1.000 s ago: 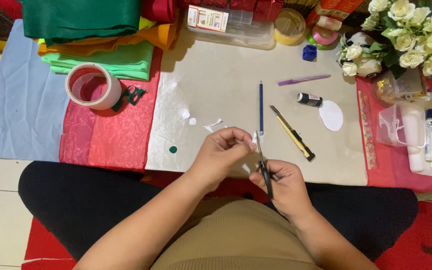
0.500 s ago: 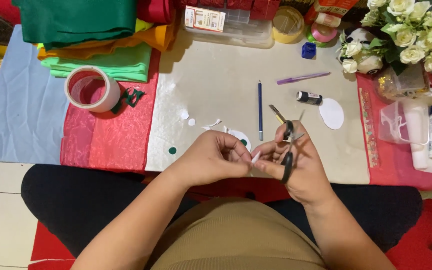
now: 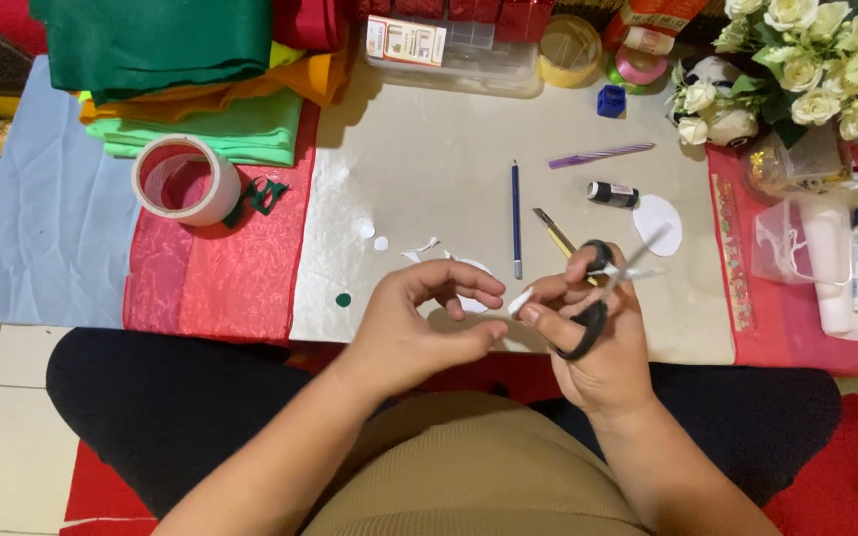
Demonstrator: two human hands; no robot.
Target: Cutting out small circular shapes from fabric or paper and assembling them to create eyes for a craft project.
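My right hand grips black scissors and pinches a white scrap; left hand near it, fingers loosely curled, empty

The person wears a tan, finely ribbed top that covers the trunk at the bottom middle of the view, and dark, plain trousers over both legs, which spread out to either side. Both forearms are bare, with no sleeve reaching to the wrist, and neither the left hand nor the right hand carries a ring, watch or bracelet that can be seen. The fingers are bare too, with short nails and no gloves.
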